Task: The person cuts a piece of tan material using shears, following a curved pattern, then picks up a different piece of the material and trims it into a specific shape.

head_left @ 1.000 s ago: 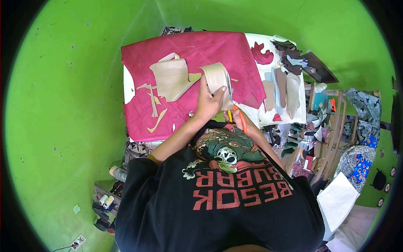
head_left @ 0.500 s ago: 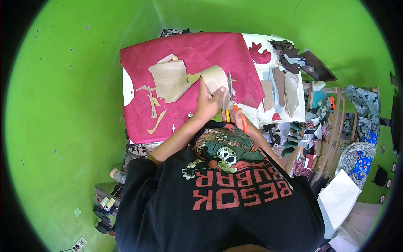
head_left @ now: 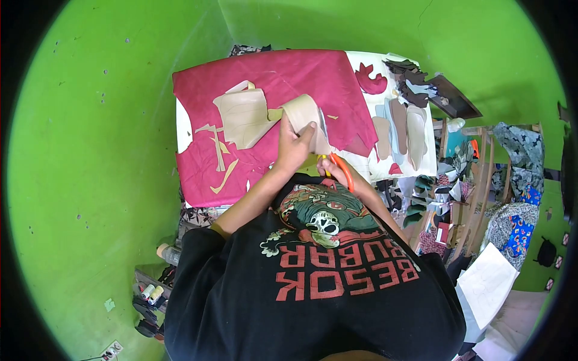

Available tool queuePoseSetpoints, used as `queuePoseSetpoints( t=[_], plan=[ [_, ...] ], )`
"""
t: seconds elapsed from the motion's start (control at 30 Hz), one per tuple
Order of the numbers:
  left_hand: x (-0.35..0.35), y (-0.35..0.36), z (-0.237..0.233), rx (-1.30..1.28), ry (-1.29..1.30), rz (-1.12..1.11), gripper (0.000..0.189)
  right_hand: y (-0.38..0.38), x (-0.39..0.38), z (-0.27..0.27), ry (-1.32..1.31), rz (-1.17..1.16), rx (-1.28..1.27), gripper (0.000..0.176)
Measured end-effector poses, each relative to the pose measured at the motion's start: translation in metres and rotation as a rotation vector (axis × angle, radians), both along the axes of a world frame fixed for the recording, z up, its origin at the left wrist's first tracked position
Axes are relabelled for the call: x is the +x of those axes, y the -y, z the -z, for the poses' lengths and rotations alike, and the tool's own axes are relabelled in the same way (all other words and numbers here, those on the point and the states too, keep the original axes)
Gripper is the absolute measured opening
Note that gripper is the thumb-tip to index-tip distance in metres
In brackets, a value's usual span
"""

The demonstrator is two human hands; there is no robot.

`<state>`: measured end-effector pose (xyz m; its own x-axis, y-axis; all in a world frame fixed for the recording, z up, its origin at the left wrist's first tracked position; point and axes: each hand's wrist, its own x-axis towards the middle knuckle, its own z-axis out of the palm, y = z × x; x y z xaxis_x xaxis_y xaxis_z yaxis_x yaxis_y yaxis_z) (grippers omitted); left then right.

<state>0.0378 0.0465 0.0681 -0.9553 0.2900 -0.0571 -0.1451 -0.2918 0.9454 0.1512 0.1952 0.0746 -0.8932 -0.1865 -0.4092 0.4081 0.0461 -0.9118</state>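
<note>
Green walls are seen around a table covered by a magenta cloth. A curled beige piece is held up over the cloth's right half, pinched firmly by the left hand. Orange-handled scissors are gripped by the right hand, fingers closed through the handles, with the blades set against the piece's right edge. A larger beige sheet is laid flat just to the left.
</note>
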Motion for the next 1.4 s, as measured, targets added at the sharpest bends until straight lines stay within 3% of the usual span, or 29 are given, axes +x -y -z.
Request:
queuePoseSetpoints(
  t=[0.03,0.23,0.57,0.67,0.77,0.87,1.17,1.4],
  plan=[
    [-0.003,0.002,-0.002,-0.001,-0.003,0.002,0.053,0.000,-0.001,-0.004,-0.006,-0.066,0.063,0.056],
    [-0.010,0.008,-0.006,0.104,0.015,-0.058,0.051,-0.004,0.002,0.002,-0.081,-0.033,0.033,0.059],
    [0.005,0.003,-0.004,0.046,0.049,0.144,0.053,-0.001,0.024,-0.001,-0.051,0.039,-0.003,0.060],
    [0.008,-0.002,0.000,0.045,-0.001,0.214,0.054,0.000,0.029,0.002,-0.081,0.041,0.017,0.066],
    [0.013,-0.007,0.003,0.046,-0.015,0.242,0.056,0.000,0.035,0.007,-0.083,0.092,0.026,0.083],
    [0.016,-0.012,0.004,0.074,-0.017,0.251,0.057,0.002,0.037,0.010,-0.115,0.132,-0.001,0.087],
    [0.023,-0.019,0.001,0.090,0.016,0.246,0.059,-0.009,0.042,0.006,-0.138,0.092,0.155,0.088],
    [0.013,-0.023,0.005,0.000,-0.073,0.299,0.062,-0.020,0.041,0.026,-0.097,0.101,0.090,0.082]
  ],
)
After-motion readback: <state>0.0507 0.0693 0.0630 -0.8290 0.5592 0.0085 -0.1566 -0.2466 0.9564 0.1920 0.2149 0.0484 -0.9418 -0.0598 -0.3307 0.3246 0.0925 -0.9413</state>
